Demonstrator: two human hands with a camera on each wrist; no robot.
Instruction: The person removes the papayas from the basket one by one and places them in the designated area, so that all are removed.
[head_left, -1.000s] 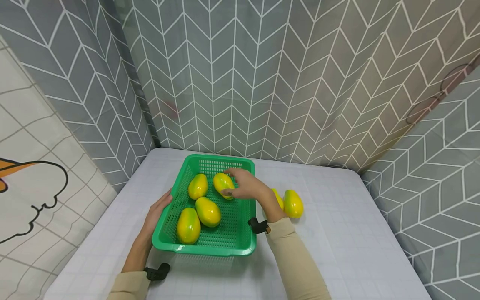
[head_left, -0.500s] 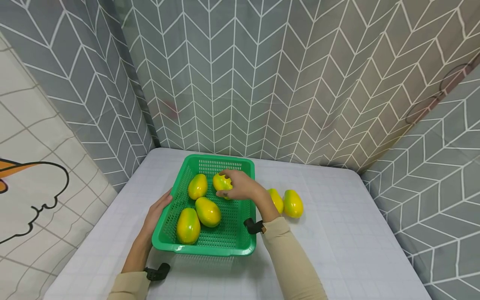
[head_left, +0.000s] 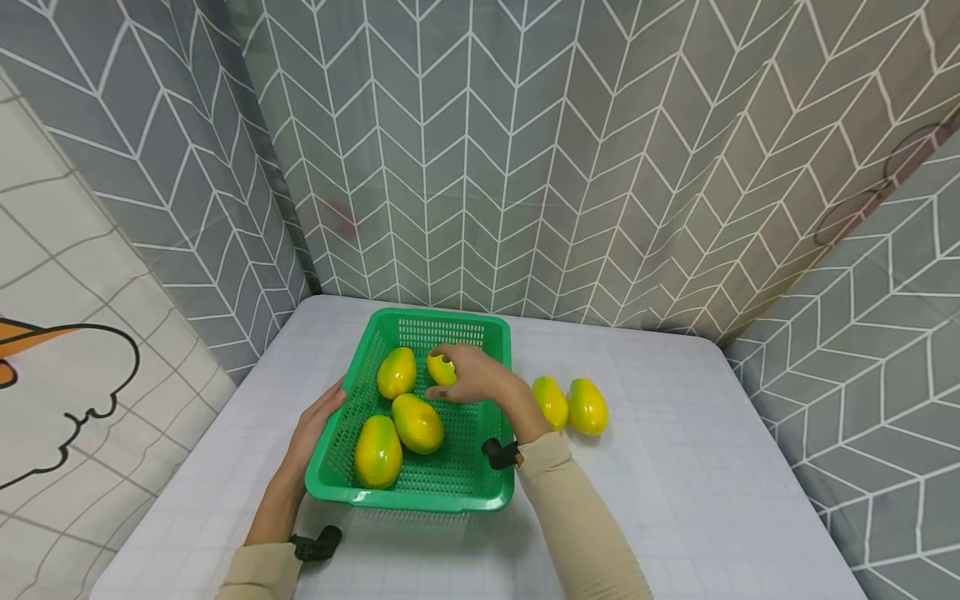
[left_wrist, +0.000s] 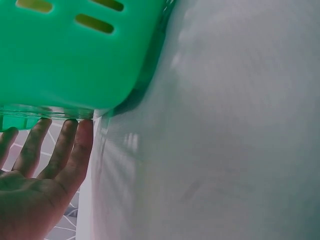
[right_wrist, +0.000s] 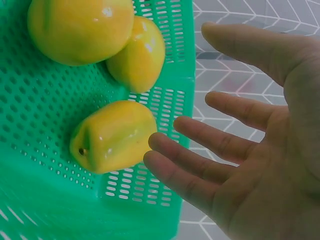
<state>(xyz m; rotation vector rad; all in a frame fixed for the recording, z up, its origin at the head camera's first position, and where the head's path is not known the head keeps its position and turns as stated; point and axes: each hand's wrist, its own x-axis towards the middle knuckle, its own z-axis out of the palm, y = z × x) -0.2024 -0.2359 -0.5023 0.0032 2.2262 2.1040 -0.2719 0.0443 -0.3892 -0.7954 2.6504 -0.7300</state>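
My left hand point(head_left: 311, 425) rests its fairly straight fingers against the left side of a green plastic basket point(head_left: 420, 502); in the left wrist view the fingertips point(left_wrist: 70, 124) meet the rim. Over the basket's back right is my right hand point(head_left: 476, 377), fingers spread and thumb apart, with nothing in its grasp. Just off its fingertips in the right wrist view lies a glossy yellow mango-shaped fruit point(right_wrist: 117, 135) with a green streak, partly hidden by the hand in the head view. Several such fruits lie in the basket, among them the front left fruit point(head_left: 377, 452).
Right of the basket, two more yellow fruits lie side by side on the white-covered table point(head_left: 697, 467), the nearer fruit point(head_left: 551, 402) close to my right forearm and the other fruit point(head_left: 588, 407) beyond it. Patterned grey curtains point(head_left: 480, 167) hang behind and at the sides.
My right hand has shifted a little left over the back right fruit and covers more of it. The forearm hides less of the fruits on the table. Left hand and basket stay put.
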